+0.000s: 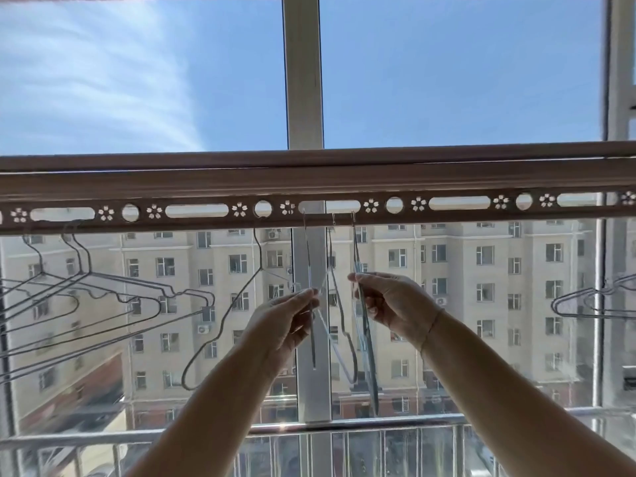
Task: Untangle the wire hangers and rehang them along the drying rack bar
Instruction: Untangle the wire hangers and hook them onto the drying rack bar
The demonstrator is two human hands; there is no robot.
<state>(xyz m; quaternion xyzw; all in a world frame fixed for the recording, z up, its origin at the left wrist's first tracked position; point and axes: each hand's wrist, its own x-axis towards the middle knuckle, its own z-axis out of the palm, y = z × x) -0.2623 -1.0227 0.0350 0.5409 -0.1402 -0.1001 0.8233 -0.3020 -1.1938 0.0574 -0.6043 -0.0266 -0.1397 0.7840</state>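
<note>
Left hand (292,320) is raised toward the window and pinches a thin grey wire hanger (313,356) between thumb and fingertips. This hanger is seen almost edge-on. Right hand (395,304), at the same height and a little apart from the left one, pinches in the same way a second, pale bluish wire hanger (371,373), which is also turned edge-on and leans slightly outward at its lower end. Between the two hands hangs a third silver wire hanger (340,304). It is near the fingertips of both, but whether it touches them I cannot tell.

Straight above the hands runs the long brown metal drying rack bar (344,182), pierced with oval slots, round holes and small flower cut-outs. The hooks of all three hangers sit close together in one oval slot (328,205) directly over the gap between the hands.

Beyond the left hand, on its outer side, a single grey wire hanger (225,320) hangs from a round hole of the bar and is turned at an angle. Farther out on that side a bunch of overlapping wire hangers (137,297) hangs crowded together — their wires cross each other. Far beyond the right hand, at the edge of view, some more wire hangers (578,301) are partly seen.

Behind the hands stands a white window post (303,80), below the forearms a shiny metal railing (344,425), and outside a beige apartment building (481,270) under blue sky.
</note>
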